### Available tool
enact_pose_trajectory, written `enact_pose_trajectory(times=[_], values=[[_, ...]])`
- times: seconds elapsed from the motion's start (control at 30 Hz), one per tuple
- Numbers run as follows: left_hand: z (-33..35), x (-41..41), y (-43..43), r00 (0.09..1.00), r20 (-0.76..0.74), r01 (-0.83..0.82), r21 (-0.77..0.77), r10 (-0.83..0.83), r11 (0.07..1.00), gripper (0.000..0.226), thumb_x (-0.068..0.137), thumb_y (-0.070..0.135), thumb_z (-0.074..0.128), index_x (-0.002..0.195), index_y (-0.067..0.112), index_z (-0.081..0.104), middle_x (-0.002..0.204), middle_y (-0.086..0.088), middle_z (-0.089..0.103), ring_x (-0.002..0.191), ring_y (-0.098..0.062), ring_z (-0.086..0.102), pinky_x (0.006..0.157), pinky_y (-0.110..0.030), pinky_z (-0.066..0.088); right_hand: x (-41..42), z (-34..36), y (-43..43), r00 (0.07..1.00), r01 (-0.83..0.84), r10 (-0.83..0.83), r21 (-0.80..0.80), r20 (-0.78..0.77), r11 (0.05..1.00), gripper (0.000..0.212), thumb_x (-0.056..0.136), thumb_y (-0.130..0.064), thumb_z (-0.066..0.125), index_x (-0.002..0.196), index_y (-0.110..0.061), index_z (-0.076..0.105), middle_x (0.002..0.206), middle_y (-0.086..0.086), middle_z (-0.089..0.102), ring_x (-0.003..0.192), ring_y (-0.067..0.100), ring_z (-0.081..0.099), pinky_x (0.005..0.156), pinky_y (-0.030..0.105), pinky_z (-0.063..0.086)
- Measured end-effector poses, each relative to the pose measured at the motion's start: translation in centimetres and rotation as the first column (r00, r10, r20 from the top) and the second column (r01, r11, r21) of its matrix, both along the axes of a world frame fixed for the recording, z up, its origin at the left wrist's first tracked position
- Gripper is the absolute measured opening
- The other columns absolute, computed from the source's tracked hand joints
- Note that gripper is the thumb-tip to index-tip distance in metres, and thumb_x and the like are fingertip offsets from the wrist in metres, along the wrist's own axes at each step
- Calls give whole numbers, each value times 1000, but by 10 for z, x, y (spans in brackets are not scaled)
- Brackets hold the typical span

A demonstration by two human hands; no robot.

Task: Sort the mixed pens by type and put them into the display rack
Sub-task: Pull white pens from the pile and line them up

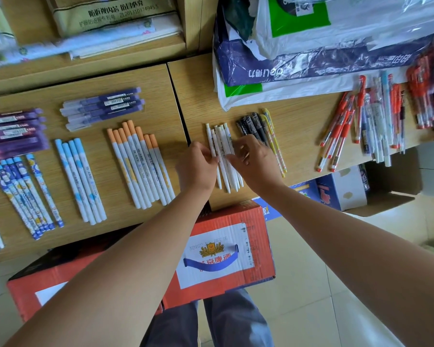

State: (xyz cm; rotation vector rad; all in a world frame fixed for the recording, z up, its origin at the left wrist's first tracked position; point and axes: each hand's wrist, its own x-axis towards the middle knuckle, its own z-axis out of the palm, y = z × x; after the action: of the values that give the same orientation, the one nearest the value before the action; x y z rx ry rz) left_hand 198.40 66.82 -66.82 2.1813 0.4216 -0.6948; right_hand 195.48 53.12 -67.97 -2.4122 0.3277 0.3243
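So both hands are on the white pens lying mid-way along the wooden table. The left hand and right hand pinch the bunch from either side with curled fingers. Orange-capped pens lie in a row to the left, black pens just right, and a jumble of red pens further right.

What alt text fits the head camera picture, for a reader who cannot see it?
A person's left hand and right hand hold a bunch of white pens on a wooden table. Left of them lie sorted groups: orange-capped pens, blue-capped pens, purple pens; right of them, black pens and a mixed pile.
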Motion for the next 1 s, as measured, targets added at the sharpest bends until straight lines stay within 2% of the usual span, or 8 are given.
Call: enact_pose_trajectory(times=[0.17,0.33,0.43,0.63,0.73,0.8,0.93,1.0], values=[[-2,-4,0,999,-38,24,-48,-26,999,10,85,17,70,86,14,61,82,-7,70,74,-26,70,71,-43,59,1,-1,0,1000,-11,10,-9,-14,1000,21,80,-20,75,87,-8,59,77,-4,60,68,14,57,61,27,48],[-3,-1,2,999,-40,34,-43,-36,998,17,84,18,70,77,21,56,80,-7,71,74,-27,69,73,-45,57,12,-2,5,1000,2,-1,-51,19,999,25,78,-19,76,89,-8,56,80,1,62,67,15,56,58,25,44],[-2,-3,2,998,-23,57,-16,-58,998,12,85,23,70,85,18,58,80,-5,71,75,-25,69,75,-42,56,8,1,3,1000,9,-8,-48,27,999,21,82,-20,72,89,-8,56,80,-1,61,69,16,56,58,27,45],[4,-2,8,997,-18,74,40,-73,996,24,88,32,66,100,12,62,95,1,68,89,-18,64,80,-34,51,0,10,-7,999,39,-38,-95,14,995,12,88,-21,61,89,-9,60,79,0,65,67,17,57,54,31,45],[7,-1,10,995,-14,104,85,-103,991,26,89,36,64,103,14,62,98,3,67,92,-16,62,76,-31,48,0,14,-12,997,71,-70,-121,15,990,11,88,-21,59,91,-11,60,79,1,66,66,21,59,55,36,49],[9,-2,11,993,-21,120,100,-118,988,25,90,36,63,103,16,62,98,4,66,92,-15,61,74,-30,48,-2,17,-15,996,93,-91,-146,21,985,9,87,-20,59,92,-12,60,81,1,67,68,23,60,55,34,49],[9,-4,12,988,-37,151,43,-150,988,22,90,33,63,103,15,60,92,5,61,91,-18,61,80,-36,52,-6,21,-25,985,168,-170,-215,10,962,21,87,-23,61,103,-12,56,92,5,63,73,24,58,56,29,38],[10,-5,11,986,-22,166,37,-165,985,23,90,33,63,105,15,58,91,7,59,88,-16,60,78,-35,51,-7,19,-27,984,169,-179,-239,-18,956,28,86,-25,63,109,-12,53,97,6,62,77,24,58,57,28,35]])
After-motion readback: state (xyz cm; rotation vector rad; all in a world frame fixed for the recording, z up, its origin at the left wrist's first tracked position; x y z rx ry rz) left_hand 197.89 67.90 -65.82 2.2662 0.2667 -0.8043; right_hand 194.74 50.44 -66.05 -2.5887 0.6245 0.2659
